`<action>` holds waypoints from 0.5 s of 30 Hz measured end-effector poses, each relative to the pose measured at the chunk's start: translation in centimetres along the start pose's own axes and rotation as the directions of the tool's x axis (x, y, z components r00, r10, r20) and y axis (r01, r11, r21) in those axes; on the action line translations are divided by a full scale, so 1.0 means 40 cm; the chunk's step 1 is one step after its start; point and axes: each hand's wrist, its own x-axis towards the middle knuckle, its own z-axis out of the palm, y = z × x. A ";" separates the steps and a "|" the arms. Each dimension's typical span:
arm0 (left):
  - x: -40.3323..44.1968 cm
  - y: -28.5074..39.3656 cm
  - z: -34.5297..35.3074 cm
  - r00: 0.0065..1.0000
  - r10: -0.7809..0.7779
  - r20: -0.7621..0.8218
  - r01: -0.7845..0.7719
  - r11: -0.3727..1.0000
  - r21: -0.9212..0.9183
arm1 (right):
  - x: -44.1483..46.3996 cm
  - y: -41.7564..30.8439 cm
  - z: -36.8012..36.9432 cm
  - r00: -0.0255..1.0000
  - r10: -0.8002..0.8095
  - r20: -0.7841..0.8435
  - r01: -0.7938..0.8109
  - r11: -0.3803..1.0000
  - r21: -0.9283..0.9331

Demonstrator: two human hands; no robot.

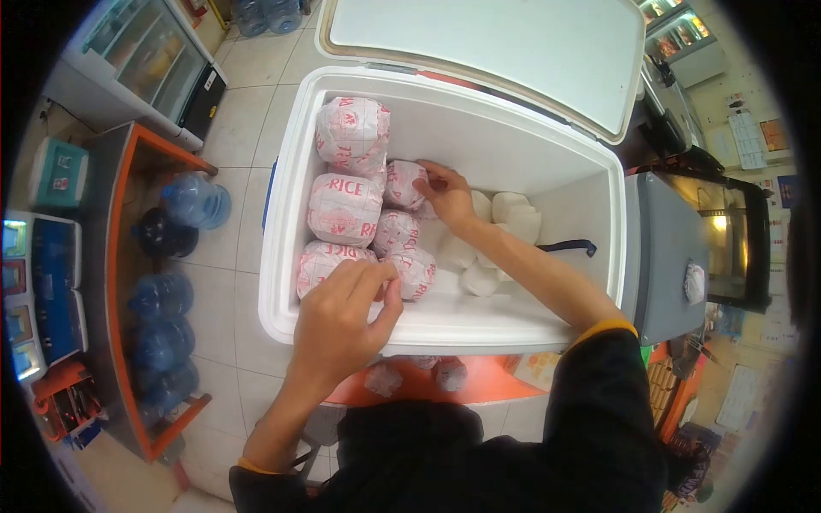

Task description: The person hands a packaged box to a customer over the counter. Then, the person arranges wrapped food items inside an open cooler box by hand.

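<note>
An open white cooler box holds round packs wrapped in white paper with red "RICE" print. Three of them line its left wall: a top pack, a middle pack and a lower pack. Smaller wrapped packs sit just right of these. My right hand reaches inside, its fingers closed against the side of a wrapped rice pack. Over the front wall, my left hand has its fingers curled in beside the lower packs; what they hold, if anything, is hidden. Plain white bundles lie farther right.
The cooler's raised lid leans back behind it. A dark blue handle rests inside at the right. Under the front edge is an orange surface with wrapped packs. At left stands an orange-edged rack with blue water jugs.
</note>
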 end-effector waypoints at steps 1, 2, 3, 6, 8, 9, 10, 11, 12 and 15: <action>-0.001 -0.001 0.000 1.000 0.000 0.004 0.000 1.000 -0.009 | -0.008 -0.017 0.017 0.991 -0.019 -0.132 0.015 0.999 -0.029; -0.001 -0.001 -0.003 1.000 -0.005 0.008 0.005 1.000 -0.009 | -0.014 -0.025 0.024 0.964 -0.040 -0.262 0.024 0.998 -0.064; 0.000 0.002 -0.005 1.000 -0.001 0.019 0.001 1.000 0.007 | -0.012 -0.015 0.017 0.964 -0.035 -0.265 0.019 0.998 -0.065; 0.002 0.001 -0.003 0.999 0.011 0.033 -0.011 1.000 0.023 | -0.026 -0.034 -0.023 0.994 -0.059 -0.087 0.034 0.964 -0.264; 0.000 -0.003 -0.005 0.999 0.011 0.039 -0.013 0.999 0.034 | -0.138 -0.194 -0.035 0.930 -0.346 0.124 0.365 0.824 -0.433; -0.001 -0.004 -0.006 0.998 0.013 0.060 -0.016 0.999 0.045 | -0.168 -0.224 -0.046 0.840 -0.373 0.394 0.506 0.801 -0.319; -0.002 -0.003 -0.006 0.997 0.015 0.077 -0.019 0.998 0.054 | -0.192 -0.238 -0.054 0.673 -0.390 0.628 0.608 0.776 -0.170; -0.002 -0.002 -0.006 0.997 0.016 0.074 -0.020 0.998 0.052 | -0.215 -0.234 -0.046 0.673 -0.389 0.629 0.609 0.774 -0.173; 0.000 -0.001 -0.004 0.998 0.021 0.067 -0.025 0.998 0.050 | -0.237 -0.225 -0.037 0.660 -0.329 0.675 0.606 0.765 -0.219; -0.003 -0.002 -0.004 0.996 0.021 0.084 -0.024 0.999 0.038 | -0.236 -0.201 -0.053 0.628 -0.309 0.715 0.647 0.717 -0.259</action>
